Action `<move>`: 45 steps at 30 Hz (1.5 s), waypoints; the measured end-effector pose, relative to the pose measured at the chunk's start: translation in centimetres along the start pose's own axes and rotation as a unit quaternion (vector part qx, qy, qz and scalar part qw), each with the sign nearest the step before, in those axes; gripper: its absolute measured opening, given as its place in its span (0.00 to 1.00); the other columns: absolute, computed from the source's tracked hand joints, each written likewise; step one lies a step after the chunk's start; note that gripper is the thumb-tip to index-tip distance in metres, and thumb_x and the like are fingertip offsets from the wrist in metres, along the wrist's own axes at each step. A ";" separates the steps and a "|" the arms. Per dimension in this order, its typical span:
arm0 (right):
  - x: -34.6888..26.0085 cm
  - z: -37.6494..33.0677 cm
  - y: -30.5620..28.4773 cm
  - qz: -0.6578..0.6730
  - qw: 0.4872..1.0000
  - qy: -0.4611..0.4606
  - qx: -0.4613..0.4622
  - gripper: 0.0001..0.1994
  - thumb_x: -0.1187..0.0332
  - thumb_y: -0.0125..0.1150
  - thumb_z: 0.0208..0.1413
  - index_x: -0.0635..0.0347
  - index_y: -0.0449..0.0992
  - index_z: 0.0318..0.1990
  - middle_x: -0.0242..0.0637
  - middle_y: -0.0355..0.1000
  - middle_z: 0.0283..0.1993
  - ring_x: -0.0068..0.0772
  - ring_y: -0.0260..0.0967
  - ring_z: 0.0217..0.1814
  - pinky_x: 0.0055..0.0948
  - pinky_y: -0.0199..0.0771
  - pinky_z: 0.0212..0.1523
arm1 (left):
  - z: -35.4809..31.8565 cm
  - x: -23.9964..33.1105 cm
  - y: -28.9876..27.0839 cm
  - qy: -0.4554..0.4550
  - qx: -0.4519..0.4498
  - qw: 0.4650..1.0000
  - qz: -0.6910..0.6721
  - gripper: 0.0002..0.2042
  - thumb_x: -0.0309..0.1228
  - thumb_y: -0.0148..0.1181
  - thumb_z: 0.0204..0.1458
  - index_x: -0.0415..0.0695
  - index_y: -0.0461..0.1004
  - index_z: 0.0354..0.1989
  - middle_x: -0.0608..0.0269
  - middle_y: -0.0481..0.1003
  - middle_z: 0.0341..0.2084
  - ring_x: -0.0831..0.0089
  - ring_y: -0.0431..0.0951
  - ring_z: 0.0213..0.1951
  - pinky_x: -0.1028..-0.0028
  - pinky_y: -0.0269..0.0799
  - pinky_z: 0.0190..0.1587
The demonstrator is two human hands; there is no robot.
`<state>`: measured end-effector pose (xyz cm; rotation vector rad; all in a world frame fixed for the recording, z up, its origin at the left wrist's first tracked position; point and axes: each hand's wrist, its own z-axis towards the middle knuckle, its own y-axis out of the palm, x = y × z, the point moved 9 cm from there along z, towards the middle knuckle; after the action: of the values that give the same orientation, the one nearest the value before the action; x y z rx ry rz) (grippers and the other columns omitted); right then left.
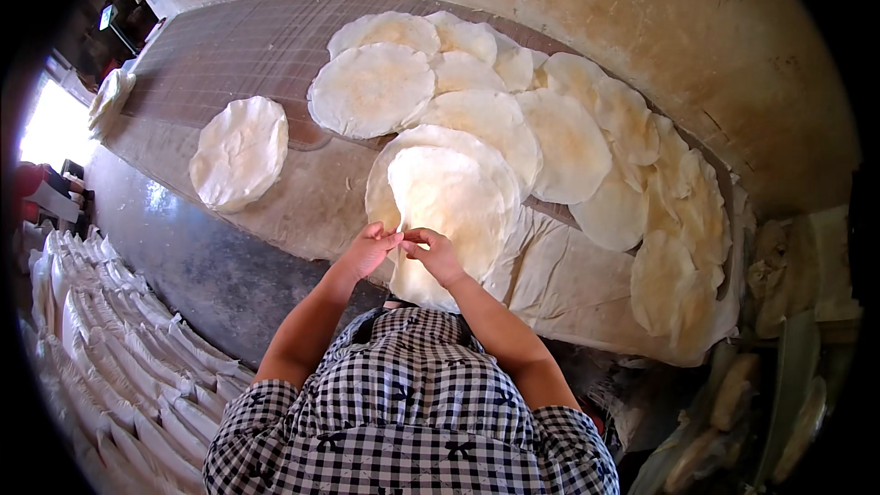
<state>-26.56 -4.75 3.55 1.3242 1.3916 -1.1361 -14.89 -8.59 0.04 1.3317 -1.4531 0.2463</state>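
The fingers of the left hand (371,249) and of the right hand (435,255) almost meet, and both appear to pinch the left edge of a thin pale sheet (451,197). From the fingers, this sheet spreads toward one o'clock, and its lower part hangs close to the checked shirt (403,376) at six o'clock. It lies upon other round sheets of the same kind.

Many overlapping sheets (564,151) make a curve from twelve to three o'clock; a separate round pile (240,154) is at ten o'clock. All these rest on the table (316,183), which has a brownish cloth in front and a darker lined surface behind.

A stained tan wall (724,64) stands at two o'clock. The grey floor (229,266) is at nine o'clock, with rows of white bundles (137,348) toward eight. At ten o'clock, far away, a lit screen (107,16) is too small for reading.
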 end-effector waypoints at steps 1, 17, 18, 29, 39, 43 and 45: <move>-0.9 -0.2 -0.1 -0.040 0.999 -0.035 0.008 0.17 0.66 0.63 0.46 0.66 0.72 0.41 0.40 0.72 0.39 0.29 0.70 0.42 0.25 0.74 0.38 | -0.2 0.3 0.3 -0.005 0.003 1.000 -0.020 0.11 0.26 0.57 0.50 0.48 0.60 0.21 0.72 0.64 0.26 0.79 0.66 0.33 0.77 0.62 0.39; -0.8 -0.8 -1.0 -0.076 0.995 -0.046 0.046 0.11 0.70 0.59 0.49 0.65 0.73 0.39 0.41 0.73 0.37 0.30 0.73 0.36 0.26 0.74 0.38 | 0.2 0.5 1.3 0.017 -0.014 1.000 0.020 0.06 0.20 0.55 0.49 0.43 0.64 0.30 0.60 0.71 0.40 0.73 0.70 0.44 0.76 0.66 0.47; -0.5 -0.7 -1.0 -0.068 0.996 -0.038 0.048 0.11 0.69 0.58 0.49 0.65 0.73 0.38 0.43 0.73 0.38 0.31 0.73 0.35 0.26 0.74 0.38 | 0.1 0.8 1.7 0.007 -0.006 1.000 0.025 0.07 0.19 0.54 0.48 0.42 0.63 0.30 0.59 0.71 0.40 0.73 0.70 0.44 0.76 0.67 0.46; -4.2 -0.1 0.9 -0.348 0.919 -0.137 0.123 0.09 0.73 0.51 0.42 0.54 0.76 0.31 0.45 0.71 0.28 0.44 0.69 0.35 0.38 0.70 0.37 | 1.1 1.4 2.0 0.073 0.146 0.943 0.289 0.07 0.19 0.50 0.41 0.38 0.59 0.29 0.58 0.70 0.21 0.74 0.69 0.22 0.73 0.63 0.20; -1.3 2.3 -4.6 -0.276 0.939 -0.036 0.200 0.05 0.72 0.55 0.35 0.65 0.68 0.19 0.51 0.69 0.24 0.51 0.68 0.30 0.40 0.69 0.35 | 1.3 5.6 0.5 0.218 0.180 0.797 0.533 0.08 0.19 0.55 0.35 0.28 0.70 0.26 0.42 0.68 0.25 0.47 0.70 0.33 0.61 0.64 0.36; -2.6 1.6 -4.6 -0.231 0.950 -0.088 0.193 0.05 0.73 0.55 0.34 0.65 0.68 0.18 0.50 0.69 0.23 0.51 0.68 0.29 0.40 0.69 0.33 | 2.3 5.1 2.4 0.156 0.095 0.910 0.373 0.11 0.15 0.49 0.35 0.30 0.67 0.31 0.50 0.71 0.26 0.63 0.74 0.32 0.69 0.67 0.33; -4.1 1.4 -2.9 -0.247 0.947 -0.130 0.161 0.05 0.73 0.55 0.34 0.65 0.67 0.18 0.51 0.68 0.22 0.52 0.67 0.28 0.41 0.68 0.31 | 2.7 5.1 2.5 0.109 0.116 0.924 0.348 0.11 0.15 0.51 0.36 0.31 0.67 0.32 0.53 0.72 0.27 0.67 0.74 0.30 0.70 0.68 0.31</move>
<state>-29.27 -6.96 7.47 1.0072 1.4163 -1.8710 -17.20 -12.60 4.22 0.8764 -1.6909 1.0247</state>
